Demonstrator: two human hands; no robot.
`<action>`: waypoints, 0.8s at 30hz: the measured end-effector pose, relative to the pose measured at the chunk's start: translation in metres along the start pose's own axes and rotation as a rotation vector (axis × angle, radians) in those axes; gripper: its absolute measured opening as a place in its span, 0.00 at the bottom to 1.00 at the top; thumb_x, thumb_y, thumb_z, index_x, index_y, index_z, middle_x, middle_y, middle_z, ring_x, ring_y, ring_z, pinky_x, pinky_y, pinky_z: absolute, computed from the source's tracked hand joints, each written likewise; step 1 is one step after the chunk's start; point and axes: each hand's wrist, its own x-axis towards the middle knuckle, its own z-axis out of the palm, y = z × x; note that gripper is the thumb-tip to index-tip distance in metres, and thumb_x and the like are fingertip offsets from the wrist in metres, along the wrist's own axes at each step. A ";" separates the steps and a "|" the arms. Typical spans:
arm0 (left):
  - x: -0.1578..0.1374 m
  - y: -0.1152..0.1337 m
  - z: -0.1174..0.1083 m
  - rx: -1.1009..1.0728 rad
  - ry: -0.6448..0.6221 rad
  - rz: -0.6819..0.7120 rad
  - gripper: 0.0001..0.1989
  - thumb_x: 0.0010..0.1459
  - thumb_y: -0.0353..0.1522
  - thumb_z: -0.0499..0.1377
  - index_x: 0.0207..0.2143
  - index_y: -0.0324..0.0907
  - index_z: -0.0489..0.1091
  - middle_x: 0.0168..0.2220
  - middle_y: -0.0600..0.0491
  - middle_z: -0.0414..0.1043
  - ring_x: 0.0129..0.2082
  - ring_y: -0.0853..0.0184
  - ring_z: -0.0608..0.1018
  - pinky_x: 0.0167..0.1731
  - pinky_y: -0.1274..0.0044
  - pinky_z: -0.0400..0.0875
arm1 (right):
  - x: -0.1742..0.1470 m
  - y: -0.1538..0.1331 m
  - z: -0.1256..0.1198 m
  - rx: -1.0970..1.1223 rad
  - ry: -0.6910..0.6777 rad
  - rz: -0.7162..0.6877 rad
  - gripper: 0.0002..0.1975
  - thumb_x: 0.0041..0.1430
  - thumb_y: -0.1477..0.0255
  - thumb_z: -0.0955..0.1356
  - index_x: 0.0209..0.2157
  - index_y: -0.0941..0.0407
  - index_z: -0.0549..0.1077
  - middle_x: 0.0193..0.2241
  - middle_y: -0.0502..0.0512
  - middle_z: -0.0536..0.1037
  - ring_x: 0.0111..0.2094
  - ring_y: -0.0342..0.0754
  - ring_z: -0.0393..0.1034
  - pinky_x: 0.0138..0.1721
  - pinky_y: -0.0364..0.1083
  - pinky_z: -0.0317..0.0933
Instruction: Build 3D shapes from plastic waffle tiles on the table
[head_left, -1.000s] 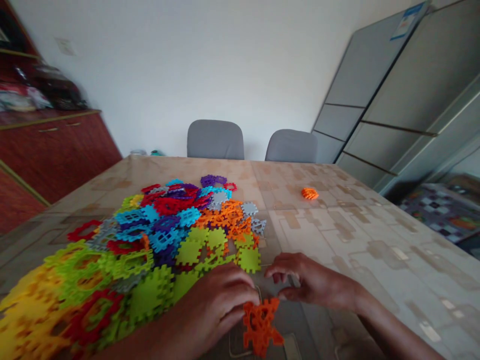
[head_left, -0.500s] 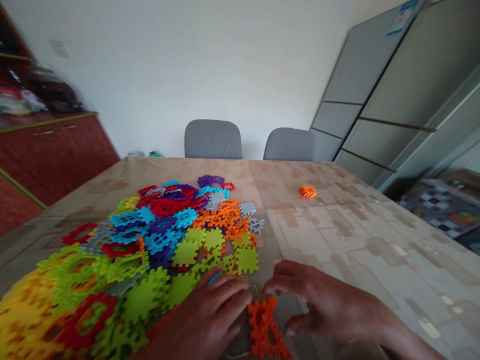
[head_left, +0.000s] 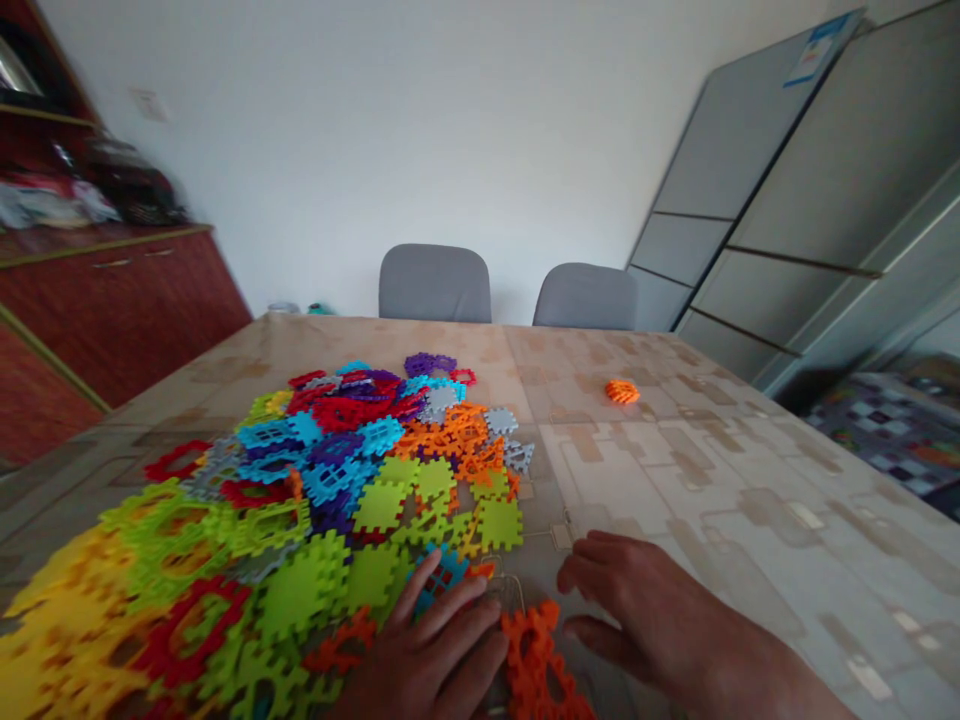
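Note:
Orange interlocking plastic pieces (head_left: 541,655) lie together on the table near its front, between my two hands. My left hand (head_left: 442,645) rests at the near edge of a colourful heap, its fingers apart and stretched out. A blue lattice piece (head_left: 444,578) shows just beyond its fingertips, and its little-used side borders the orange pieces. To the right of those pieces, my right hand (head_left: 637,605) hovers with bent fingers and the thumb apart, nothing visible between them. Flat green pieces (head_left: 300,590) lie left of my left hand.
The heap holds yellow pieces (head_left: 67,620), red pieces (head_left: 352,410) and more orange pieces (head_left: 457,435). A small orange stack (head_left: 622,391) sits alone farther right on the patterned tablecloth (head_left: 720,480). Two grey chairs (head_left: 435,283) stand behind the table.
My right hand has drawn slightly right, away from the orange pieces. The fingers of my left hand have spread, and more of the blue piece shows. The view has shifted a little.

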 end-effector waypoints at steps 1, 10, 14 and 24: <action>-0.001 0.000 0.000 0.009 0.002 -0.003 0.14 0.72 0.36 0.50 0.43 0.43 0.75 0.43 0.57 0.81 0.50 0.68 0.77 0.69 0.68 0.26 | -0.002 -0.002 0.002 -0.060 -0.002 0.059 0.06 0.59 0.72 0.71 0.39 0.58 0.77 0.38 0.59 0.80 0.40 0.54 0.74 0.42 0.48 0.64; -0.010 0.003 -0.022 -0.112 -0.030 0.019 0.13 0.72 0.29 0.51 0.47 0.48 0.74 0.47 0.61 0.79 0.53 0.74 0.76 0.69 0.74 0.38 | 0.006 -0.019 0.023 -0.274 -0.289 0.089 0.15 0.50 0.67 0.76 0.40 0.57 0.78 0.39 0.59 0.83 0.40 0.62 0.77 0.40 0.53 0.69; -0.008 0.009 -0.019 -0.213 -0.123 -0.021 0.16 0.69 0.25 0.52 0.52 0.50 0.72 0.49 0.58 0.79 0.54 0.70 0.77 0.66 0.72 0.58 | -0.001 -0.021 0.031 -0.230 -0.257 0.144 0.20 0.47 0.64 0.78 0.41 0.57 0.77 0.40 0.61 0.82 0.42 0.63 0.76 0.44 0.54 0.68; -0.011 0.017 -0.008 -0.261 -0.146 -0.010 0.14 0.67 0.24 0.55 0.51 0.46 0.72 0.49 0.57 0.80 0.55 0.69 0.77 0.66 0.71 0.58 | -0.007 -0.015 0.031 -0.145 -0.140 0.144 0.09 0.56 0.71 0.72 0.39 0.56 0.78 0.38 0.59 0.82 0.39 0.56 0.76 0.40 0.48 0.64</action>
